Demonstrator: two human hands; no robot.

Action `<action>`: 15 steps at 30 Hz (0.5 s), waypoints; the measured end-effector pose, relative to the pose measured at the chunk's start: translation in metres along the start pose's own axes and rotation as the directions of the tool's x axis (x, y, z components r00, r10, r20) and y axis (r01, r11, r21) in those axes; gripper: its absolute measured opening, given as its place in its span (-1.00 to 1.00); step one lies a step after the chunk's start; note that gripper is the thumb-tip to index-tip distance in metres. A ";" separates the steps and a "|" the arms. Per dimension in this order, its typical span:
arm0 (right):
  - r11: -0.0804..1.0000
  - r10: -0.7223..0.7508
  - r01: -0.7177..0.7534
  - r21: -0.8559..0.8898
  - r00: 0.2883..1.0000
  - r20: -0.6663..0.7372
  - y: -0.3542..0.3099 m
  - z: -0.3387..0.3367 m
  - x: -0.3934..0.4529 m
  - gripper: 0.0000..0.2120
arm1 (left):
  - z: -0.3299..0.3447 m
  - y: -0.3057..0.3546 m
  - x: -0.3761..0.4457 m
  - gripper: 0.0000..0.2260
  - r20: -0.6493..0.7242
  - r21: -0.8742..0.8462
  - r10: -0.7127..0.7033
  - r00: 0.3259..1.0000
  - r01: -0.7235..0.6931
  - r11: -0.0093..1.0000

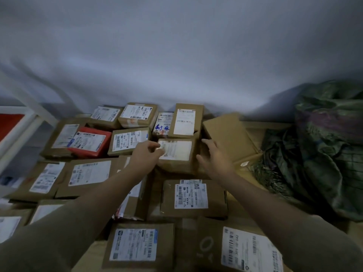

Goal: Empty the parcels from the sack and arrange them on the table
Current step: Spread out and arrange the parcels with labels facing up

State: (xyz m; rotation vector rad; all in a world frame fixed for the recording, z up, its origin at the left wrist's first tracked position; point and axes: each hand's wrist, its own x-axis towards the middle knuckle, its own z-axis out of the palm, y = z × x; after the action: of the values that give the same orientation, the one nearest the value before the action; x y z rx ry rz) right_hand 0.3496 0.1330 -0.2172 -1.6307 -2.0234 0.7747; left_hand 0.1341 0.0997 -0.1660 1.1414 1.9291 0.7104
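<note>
I see both hands out over a table [275, 126] crowded with cardboard parcels, labels up. Left hand [146, 153] sits at the left edge of a small brown box [176, 156] mid-table, fingers curled onto its white label corner; looks like it grips the box's left side, though the frame is a bit blurred there. Right hand [215, 158] is spread, fingers relaxed, just right of that same box and in front of a plain unlabeled box [229, 134] that lies tilted; I can't tell if it touches either. Red parcel [90, 142] lies left of centre among brown ones. Tall labeled box [185, 121] stands directly behind the small brown box. Labeled flat box [193, 198] lies nearer me, between my forearms. The sack [330, 138], green and crumpled, is slumped at the table's right end, well apart from the hands. White shelf frame [23, 126] at far left.
</note>
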 end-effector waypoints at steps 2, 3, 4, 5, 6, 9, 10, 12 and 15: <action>0.953 -0.177 0.144 -0.268 0.979 -0.104 0.010 -0.008 -0.005 -0.46 | 0.007 0.000 0.002 -0.70 0.003 0.039 0.030 1.000 -0.030 0.999; 0.945 -0.157 0.097 -0.312 0.972 -0.175 0.018 -0.011 -0.005 -0.44 | 0.012 0.000 0.003 -0.72 0.002 0.055 0.037 0.999 -0.037 0.998; 0.953 -0.081 -0.004 -0.301 0.960 -0.268 0.027 -0.013 -0.004 -0.40 | 0.017 0.000 0.005 -0.73 0.000 0.066 0.047 0.999 -0.047 0.997; 0.958 0.026 -0.127 -0.257 0.931 -0.363 0.035 -0.016 -0.003 -0.34 | 0.022 0.002 0.005 -0.75 0.000 0.067 0.055 0.998 -0.055 0.996; 0.949 0.157 -0.258 -0.184 0.887 -0.434 0.042 -0.019 -0.002 -0.28 | 0.027 0.005 0.005 -0.77 0.001 0.064 0.066 0.998 -0.066 0.996; 0.839 0.510 -0.543 0.041 0.758 -0.406 0.067 -0.030 0.003 -0.12 | 0.050 0.017 0.001 -0.74 0.051 0.046 0.128 0.991 -0.130 0.990; 0.793 0.600 -0.597 0.122 0.729 -0.330 0.077 -0.033 0.006 -0.10 | 0.060 0.022 0.000 -0.72 0.088 0.036 0.146 0.985 -0.150 0.988; 0.684 0.715 -0.647 0.336 0.687 -0.130 0.090 -0.041 0.010 -0.11 | 0.082 0.033 -0.002 -0.68 0.210 -0.003 0.096 0.973 -0.098 0.995; 0.495 0.737 -0.656 0.570 0.665 0.126 0.092 -0.051 0.004 -0.27 | 0.117 0.048 0.001 -0.60 0.435 -0.104 -0.108 0.894 0.169 0.980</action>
State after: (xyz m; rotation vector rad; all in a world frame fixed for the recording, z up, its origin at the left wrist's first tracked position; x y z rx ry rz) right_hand 0.4493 0.1587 -0.2388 -2.0104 -0.7795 1.3438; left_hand 0.2531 0.1311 -0.1933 0.9666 1.5441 0.4604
